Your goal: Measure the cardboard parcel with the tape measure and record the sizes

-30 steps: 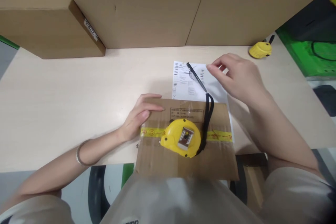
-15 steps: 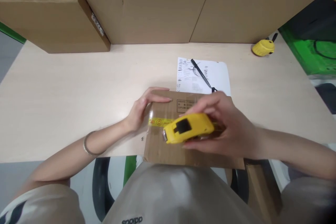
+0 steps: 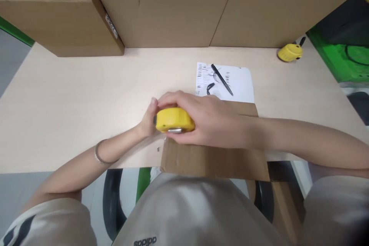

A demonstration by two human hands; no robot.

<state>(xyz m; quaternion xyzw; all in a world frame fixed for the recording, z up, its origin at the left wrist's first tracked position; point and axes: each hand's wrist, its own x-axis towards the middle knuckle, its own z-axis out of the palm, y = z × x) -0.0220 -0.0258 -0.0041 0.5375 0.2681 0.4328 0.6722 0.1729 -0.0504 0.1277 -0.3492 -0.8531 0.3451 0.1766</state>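
Hands (image 3: 215,122) and tape measure (image 3: 175,119) at left edge of carton (image 3: 213,161), wide tabletop (image 3: 83,96) leftward

I'm getting a decently bright feed, pretty even light, pale tabletop (image 3: 72,103) nicely lit, shadows soft. Right hand (image 3: 211,121) looks a bit smeary, and the right sleeve (image 3: 334,207) goes dark and mushy toward the corner.

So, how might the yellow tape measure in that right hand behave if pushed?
The yellow tape measure looks stiff: it shows no squashing in the grip of the right hand. Its angular edges suggest it would slide or rock rather than roll far. The metal clip on its side might make it sit crooked if laid that way down.
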